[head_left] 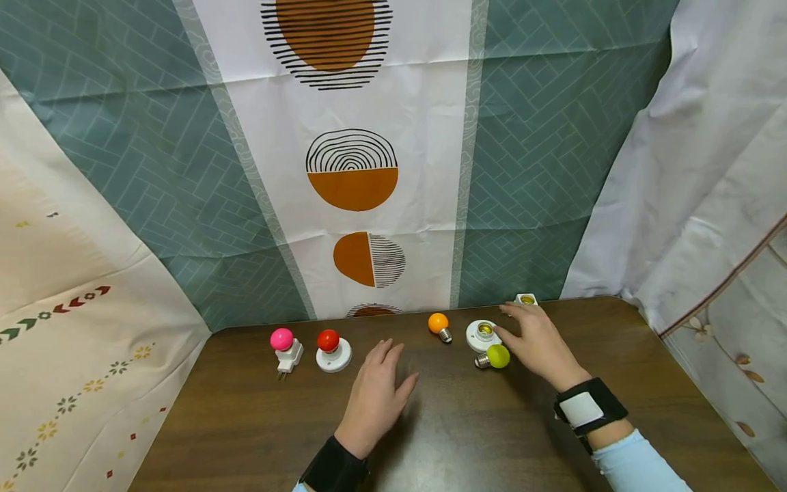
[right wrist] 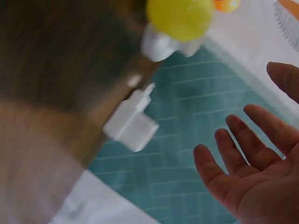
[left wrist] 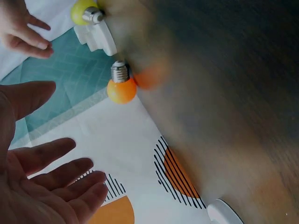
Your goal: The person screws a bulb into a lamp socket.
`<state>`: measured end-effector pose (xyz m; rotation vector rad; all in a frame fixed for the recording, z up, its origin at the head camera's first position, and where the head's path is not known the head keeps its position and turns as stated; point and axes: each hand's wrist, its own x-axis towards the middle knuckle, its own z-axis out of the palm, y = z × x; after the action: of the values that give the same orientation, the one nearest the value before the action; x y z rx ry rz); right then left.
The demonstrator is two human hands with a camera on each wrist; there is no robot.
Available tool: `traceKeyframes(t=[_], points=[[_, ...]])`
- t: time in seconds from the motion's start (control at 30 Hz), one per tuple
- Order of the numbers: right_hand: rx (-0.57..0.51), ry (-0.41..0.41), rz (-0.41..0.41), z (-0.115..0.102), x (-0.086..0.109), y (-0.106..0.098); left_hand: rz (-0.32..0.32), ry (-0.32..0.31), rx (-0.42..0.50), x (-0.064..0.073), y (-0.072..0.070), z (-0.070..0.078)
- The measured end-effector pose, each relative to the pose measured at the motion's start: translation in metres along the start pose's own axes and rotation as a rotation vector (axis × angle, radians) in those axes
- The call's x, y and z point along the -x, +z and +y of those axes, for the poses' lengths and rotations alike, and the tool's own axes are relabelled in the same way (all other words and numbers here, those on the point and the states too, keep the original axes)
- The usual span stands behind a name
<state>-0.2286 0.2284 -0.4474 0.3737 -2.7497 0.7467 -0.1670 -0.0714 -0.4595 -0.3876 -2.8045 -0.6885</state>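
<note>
Yellow-green round bulb with a silver screw base (head_left: 499,356) lies on its side on the dark brown wooden worktop (head_left: 461,417), screw base directed left in the head view. Directly behind it sits a white round lamp socket with a brass-coloured screw interior (head_left: 471,337), no bulb fitted; contact between bulb and socket cannot be determined. The right hand (head_left: 544,345) is positioned beside these parts, fingers extended and spread, holding nothing. Near its fingertips, at the back edge, is a white plug-in lamp socket with metal prongs (right wrist: 135,123), likewise unfitted. Left of the round socket lies an orange round bulb with a silver screw base (head_left: 438,322). The left hand (head_left: 376,400) is located forward of and to the left of the orange bulb, fingers extended, thumb apart, holding nothing. Further left, a red round bulb (head_left: 328,340) stands upright in a white round base (head_left: 335,361). Adjacent to it, a pink round bulb (head_left: 281,339) is seated in a white two-pronged plug base (head_left: 290,355). A green-and-white patterned cloth (head_left: 424,178) hangs behind the worktop.
</note>
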Motion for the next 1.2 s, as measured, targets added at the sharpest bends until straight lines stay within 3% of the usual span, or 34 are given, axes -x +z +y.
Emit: traceKeyframes(t=[0.27,0.53,0.7,0.93,1.2], points=[[0.024,0.086,0.028,0.046,-0.013,0.001,0.01,0.027,-0.043,0.0,0.003,-0.003],[0.017,0.169,-0.04,0.078,-0.022,0.006,0.0,0.02,-0.054,0.0,0.003,-0.004],[0.009,0.206,-0.132,0.085,-0.025,0.01,-0.017,0.011,-0.054,0.0,0.005,-0.004],[-0.003,0.19,-0.177,0.091,-0.034,0.018,-0.038,0.008,-0.052,0.0,0.007,-0.005],[0.021,0.175,-0.139,0.094,-0.036,0.027,-0.044,0.014,-0.053,0.0,0.008,-0.005]])
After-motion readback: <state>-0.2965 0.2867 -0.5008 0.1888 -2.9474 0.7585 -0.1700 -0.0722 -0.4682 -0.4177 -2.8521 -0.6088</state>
